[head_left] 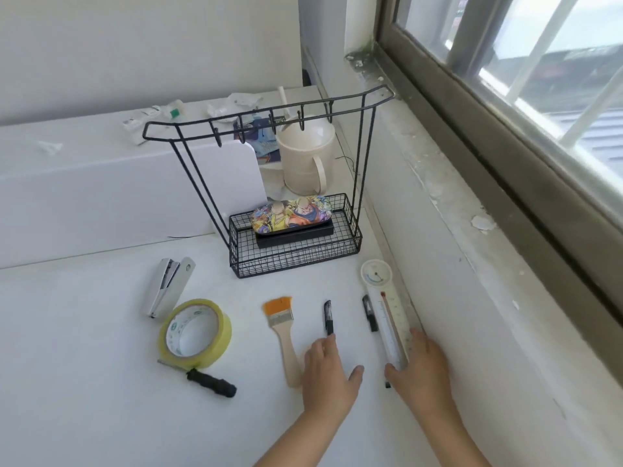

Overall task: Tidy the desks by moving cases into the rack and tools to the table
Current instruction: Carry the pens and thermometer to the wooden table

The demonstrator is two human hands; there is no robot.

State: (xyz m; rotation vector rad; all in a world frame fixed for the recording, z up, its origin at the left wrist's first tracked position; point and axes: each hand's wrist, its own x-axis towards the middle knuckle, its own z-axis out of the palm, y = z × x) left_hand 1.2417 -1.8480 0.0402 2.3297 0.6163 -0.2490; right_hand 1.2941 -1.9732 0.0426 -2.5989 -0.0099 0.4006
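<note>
A: Where are the cases?
B: Centre frame, the cartoon case [292,214] lies atop a black case [295,234] in the wire rack [350,246].

A: And the hands?
B: Lower centre. The left hand [328,374] lies flat, fingers spread, between the brush [282,335] and a pen [328,317]; the right hand [421,369] rests on the thermometer [387,318]. The tape roll [195,333], stapler [167,286] and screwdriver [210,382] sit lower left.

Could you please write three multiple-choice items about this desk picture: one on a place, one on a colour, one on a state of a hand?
1. Where is the cartoon case?
A. in the rack basket
B. beside the tape
C. inside the mug

2. What colour are the brush bristles?
A. blue
B. orange
C. white

3. What does the right hand do?
A. holds the stapler
B. hangs in the air
C. rests on the thermometer

Key: 1 A, the case lies on a black case inside the wire basket; 2 B, the tuft is orange; 3 C, its fingers lie on the near end.
</note>
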